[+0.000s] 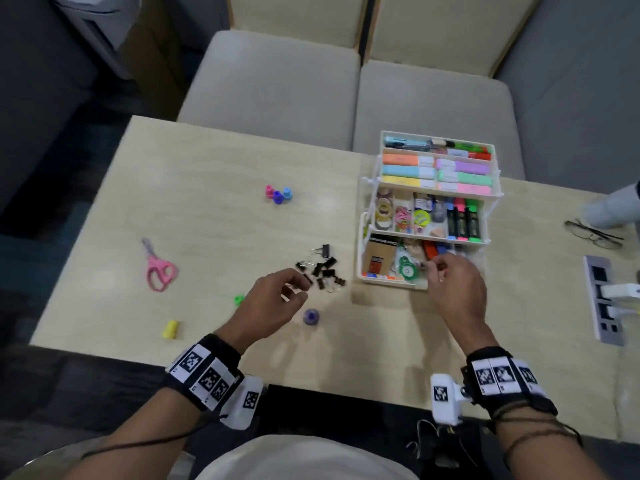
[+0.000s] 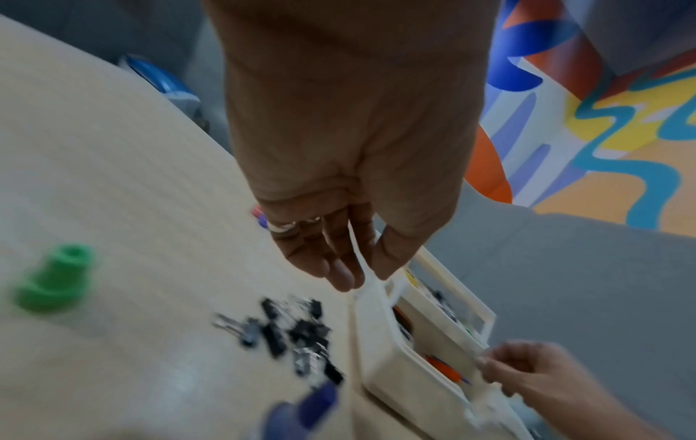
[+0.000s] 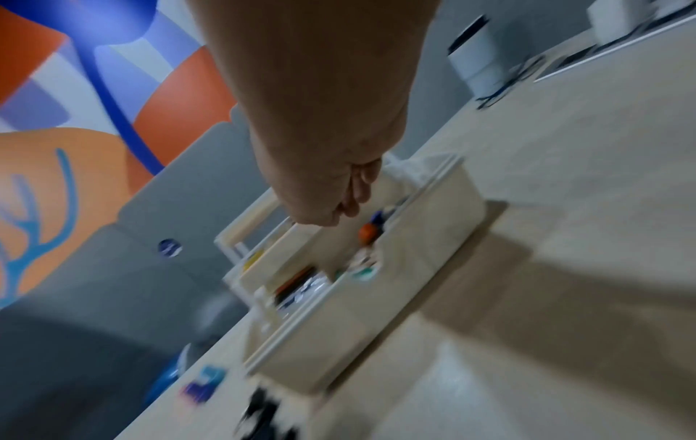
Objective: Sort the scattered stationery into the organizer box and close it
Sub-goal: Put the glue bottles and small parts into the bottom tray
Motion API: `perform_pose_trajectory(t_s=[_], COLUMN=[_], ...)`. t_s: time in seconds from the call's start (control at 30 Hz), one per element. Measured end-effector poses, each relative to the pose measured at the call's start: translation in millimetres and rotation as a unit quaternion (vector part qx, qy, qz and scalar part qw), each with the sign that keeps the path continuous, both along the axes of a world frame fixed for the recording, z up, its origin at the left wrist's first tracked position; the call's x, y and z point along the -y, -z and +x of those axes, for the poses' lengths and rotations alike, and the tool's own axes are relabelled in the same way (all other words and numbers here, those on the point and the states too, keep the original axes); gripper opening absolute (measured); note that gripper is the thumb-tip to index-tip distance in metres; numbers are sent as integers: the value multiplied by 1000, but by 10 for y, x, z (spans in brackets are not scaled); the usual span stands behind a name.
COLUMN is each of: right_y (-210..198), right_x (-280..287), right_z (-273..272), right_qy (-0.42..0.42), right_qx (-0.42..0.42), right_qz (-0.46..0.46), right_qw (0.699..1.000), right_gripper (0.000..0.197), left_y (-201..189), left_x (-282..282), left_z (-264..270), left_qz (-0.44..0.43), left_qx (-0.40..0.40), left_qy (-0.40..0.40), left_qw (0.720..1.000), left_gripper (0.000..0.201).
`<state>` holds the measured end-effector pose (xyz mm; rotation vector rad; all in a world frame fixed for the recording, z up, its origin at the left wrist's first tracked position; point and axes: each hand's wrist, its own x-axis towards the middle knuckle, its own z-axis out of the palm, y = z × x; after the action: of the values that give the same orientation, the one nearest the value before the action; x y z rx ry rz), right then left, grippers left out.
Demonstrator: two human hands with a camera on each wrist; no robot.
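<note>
The white organizer box [image 1: 360, 261] stands open at the right, its stepped trays full of highlighters, tape and small items. A pile of black binder clips [image 1: 322, 270] lies just left of it. My left hand [image 1: 294, 289] hovers at the near edge of that pile with loosely curled fingers, and in the left wrist view its fingers [image 2: 339, 268] hold nothing. My right hand [image 1: 438, 268] is over the box's bottom compartment with its fingertips bunched together. Whether they pinch something is hidden. The clips [image 2: 297, 336] and box [image 2: 380, 357] are blurred in both wrist views.
Pink scissors [image 1: 157, 268] lie at the far left. Small coloured pieces are scattered: pink, purple and blue ones [image 1: 278, 195], a green one [image 1: 239, 300], a yellow one [image 1: 170, 329] and a purple one [image 1: 311, 317]. Glasses [image 1: 594, 233] and a socket strip [image 1: 602, 299] are at the right.
</note>
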<state>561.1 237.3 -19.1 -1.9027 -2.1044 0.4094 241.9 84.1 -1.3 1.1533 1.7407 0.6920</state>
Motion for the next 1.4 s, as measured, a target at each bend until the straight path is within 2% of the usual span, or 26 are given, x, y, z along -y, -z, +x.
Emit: perform_pose_trajectory(t_s=[0.07, 0.23, 0.3, 0.37, 0.47, 0.5, 0.57, 0.67, 0.7, 0.9, 1.07, 1.17, 1.3, 1.4], right_y=[-75, 3, 79, 128, 182, 207, 262, 381, 408, 463, 494, 522, 552, 573], right_x=[258, 798, 923, 1016, 1132, 1148, 1183, 1212, 1216, 1216, 1214, 1224, 1228, 1224], right_z=[-389, -1300, -1592, -1800, -1986, -1994, -1992, -1911, -1883, -1835, -1876, -1893, -1929, -1989], right_qy=[-90, -261, -288, -300, -304, -295, -281, -271, -274, -294, -285, -286, -287, -288], right_qx=[-30, -52, -6, 82, 201, 227, 261, 228, 208, 142, 135, 130, 121, 118], right_qz=[12, -84, -160, -217, -231, -236, -252, -258, -259, -271, -276, -265, -254, -250], right_qw=[995, 960, 944, 925, 902, 897, 889, 899, 902, 905, 908, 912, 916, 917], right_gripper=[4, 6, 20, 41, 68, 68, 52, 13, 9, 28, 22, 20, 19, 19], left_y=[-35, 19, 134, 282, 519, 588, 711, 845, 884, 1063, 1108, 1158, 1213, 1263], left_x=[177, 646, 859, 1054, 1313, 1367, 1457, 1476, 1471, 1473, 1538, 1617, 1740, 1859], left_z=[-300, -1051, -1302, -1473, -1598, -1598, -1599, -1599, -1604, -1649, -1688, -1706, -1677, -1640], left_qz=[4, 0, -7, -27, -59, -61, -77, -105, -108, -73, -78, -48, -33, -44], left_qx=[-14, -84, -113, -160, -227, -246, -263, -266, -265, -242, -218, -208, -268, -297], left_qy=[-16, -59, -56, -24, 15, 28, 44, 38, 34, -4, -72, -85, -70, -78], left_qw=[1000, 995, 992, 986, 972, 967, 961, 957, 958, 968, 970, 973, 960, 951], left_gripper=[11, 15, 18, 24, 35, 40, 52, 59, 57, 48, 32, 35, 51, 42])
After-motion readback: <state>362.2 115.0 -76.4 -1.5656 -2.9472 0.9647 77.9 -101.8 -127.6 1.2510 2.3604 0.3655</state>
